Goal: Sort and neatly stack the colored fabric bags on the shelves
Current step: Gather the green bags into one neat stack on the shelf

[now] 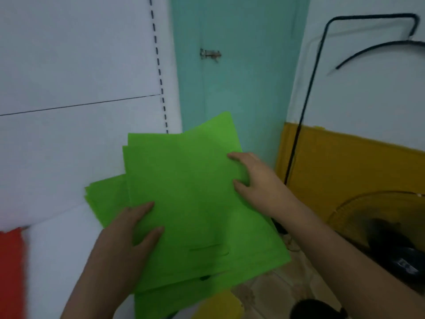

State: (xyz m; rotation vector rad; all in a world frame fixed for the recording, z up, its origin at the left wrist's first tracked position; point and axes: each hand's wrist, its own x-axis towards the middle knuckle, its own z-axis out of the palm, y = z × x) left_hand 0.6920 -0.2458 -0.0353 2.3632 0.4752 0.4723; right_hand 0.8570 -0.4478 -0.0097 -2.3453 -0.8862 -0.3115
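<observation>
Centrally, a stack of green fabric bags (195, 203) is held in front of a white panel (69, 65). The left hand (128, 233) grips the stack's edge at 8 o'clock, thumb and forefinger lying on the top bag, remaining fingers hidden beneath. The right hand (257, 180) grips the edge at 3 o'clock, thumb and one finger curled onto the top face. Bags in the stack are fanned out of alignment, corners showing at 9 and 12 o'clock. A red fabric piece (11, 272) lies at 8 o'clock at the frame edge. A yellow fabric piece (220, 305) shows at 6 o'clock. A teal door (234, 77) with a metal latch (210, 54) stands at 12 o'clock. A fan (379, 226) sits at 4 o'clock.
</observation>
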